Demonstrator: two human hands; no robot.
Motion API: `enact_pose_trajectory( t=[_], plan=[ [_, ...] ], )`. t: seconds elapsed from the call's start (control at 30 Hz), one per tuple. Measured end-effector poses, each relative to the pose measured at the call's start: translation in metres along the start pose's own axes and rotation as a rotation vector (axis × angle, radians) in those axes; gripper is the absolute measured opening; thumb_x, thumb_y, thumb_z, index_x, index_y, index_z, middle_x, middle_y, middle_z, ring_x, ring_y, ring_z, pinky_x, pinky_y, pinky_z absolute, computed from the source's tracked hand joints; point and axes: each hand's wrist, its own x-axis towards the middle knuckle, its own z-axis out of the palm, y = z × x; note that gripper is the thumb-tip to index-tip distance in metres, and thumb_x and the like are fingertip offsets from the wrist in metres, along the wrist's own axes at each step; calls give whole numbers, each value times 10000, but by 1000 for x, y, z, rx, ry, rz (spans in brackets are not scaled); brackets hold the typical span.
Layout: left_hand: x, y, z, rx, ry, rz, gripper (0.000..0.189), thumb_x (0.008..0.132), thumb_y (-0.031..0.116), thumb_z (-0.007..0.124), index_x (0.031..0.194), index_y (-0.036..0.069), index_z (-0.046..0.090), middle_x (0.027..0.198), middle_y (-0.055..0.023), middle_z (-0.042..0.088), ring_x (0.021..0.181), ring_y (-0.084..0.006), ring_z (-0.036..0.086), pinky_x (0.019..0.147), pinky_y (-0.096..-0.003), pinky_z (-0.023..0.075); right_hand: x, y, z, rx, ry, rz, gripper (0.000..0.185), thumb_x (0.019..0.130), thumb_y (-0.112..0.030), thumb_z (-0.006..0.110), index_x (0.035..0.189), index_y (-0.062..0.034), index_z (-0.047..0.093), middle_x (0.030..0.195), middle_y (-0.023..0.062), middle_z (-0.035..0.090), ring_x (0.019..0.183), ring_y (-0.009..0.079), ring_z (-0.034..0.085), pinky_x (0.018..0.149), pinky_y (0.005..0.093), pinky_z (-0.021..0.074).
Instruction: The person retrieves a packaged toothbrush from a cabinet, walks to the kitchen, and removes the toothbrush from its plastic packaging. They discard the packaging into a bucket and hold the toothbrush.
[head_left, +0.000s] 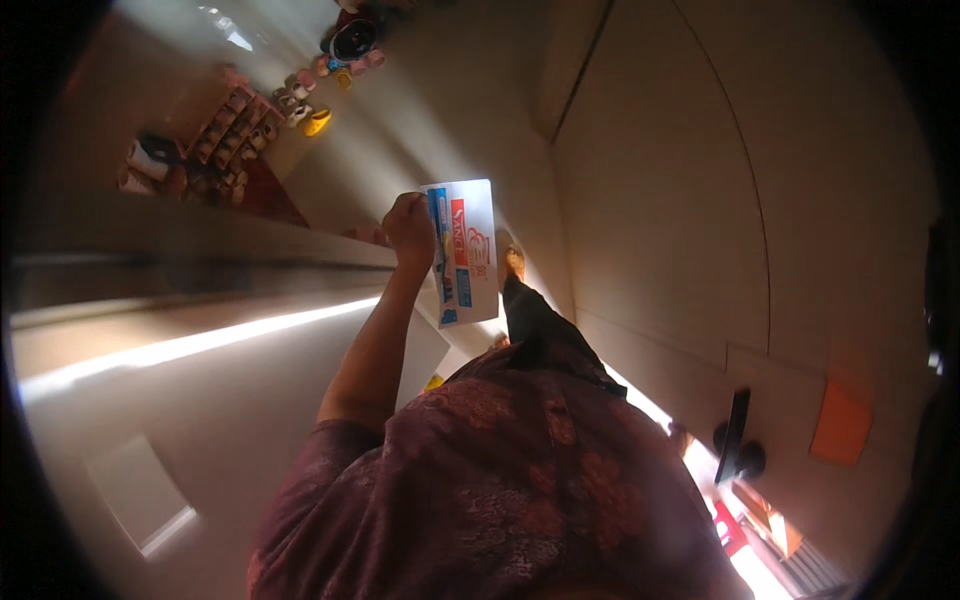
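My left hand (412, 229) is closed on the left edge of a white cardboard box (480, 259) with red and blue printing. The box is held out in front of the body, its broad printed face towards the camera. Only one face shows, so its depth and contents cannot be told. My right hand is out of view. Below the box are a dark trouser leg (536, 311) and a foot (514, 261) on the floor. A patterned dark red shirt fills the lower middle.
At the upper left stand a pink shoe rack (232, 127) with several shoes and a yellow clog (318, 122) on the floor. A pale wall (660, 187) runs along the right. A dark door handle (733, 435) and an orange sheet (842, 422) are at the lower right.
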Motion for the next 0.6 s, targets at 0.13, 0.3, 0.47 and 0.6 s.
enact_pose_trajectory(
  t=[0.13,0.3,0.47,0.6],
  plan=[
    [44,21,13,-65,-26,24,139,804,98,564,802,-9,652,671,-145,639,621,-179,609,602,-307,480,37,-54,102,-170,-103,95,381,837,-212,607,1189,-136,482,1083,38,525,943,193,518,790,446,494],
    [82,46,16,-260,-64,-213,154,799,102,579,778,-38,639,624,-66,604,557,-124,550,546,-268,452,87,-165,230,-356,-354,-33,376,836,-211,603,1185,-132,485,1074,43,528,938,197,520,792,445,494],
    [153,51,38,-547,-34,-537,144,787,82,559,798,-47,623,616,-51,560,491,-117,523,391,-247,439,124,-261,351,-446,-533,-157,371,836,-210,599,1181,-127,488,1064,48,531,933,202,522,793,444,493],
    [196,37,35,-514,-107,-471,219,788,128,610,847,-82,602,679,-105,600,519,-182,588,407,-294,511,127,-280,402,-480,-572,-190,367,835,-208,595,1177,-124,491,1056,52,533,929,205,524,795,443,493]
  ],
)
